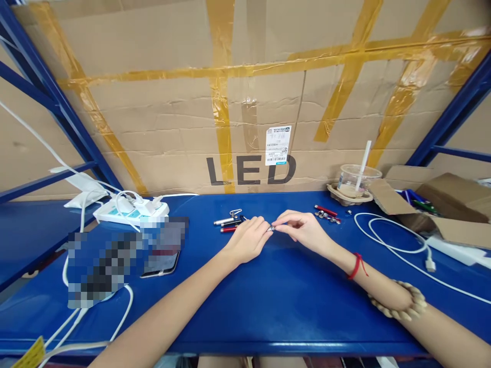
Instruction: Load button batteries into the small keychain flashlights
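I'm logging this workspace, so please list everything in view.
LED cardboard: one, brown, back
Tape: several, amber, on cardboard
Label: one, white, on cardboard
Shelf: one, blue, foreground
Power strip: one, white, left
Phone: one, dark, left
Cables: several, white, both sides
Slim tubes: several, red, silver, black, centre and right
Metal bits: several, silvery, right
Cup with straw: one, clear, right
Cup holder: one, brown, beneath
Open box: one, brown, right
Small piece: one, silvery, centre
Bracelets: two, red, beige, right
Left hand: one, bare, centre
Right hand: one, bare, centre

Bright, glare on blue tabletop (307, 301)
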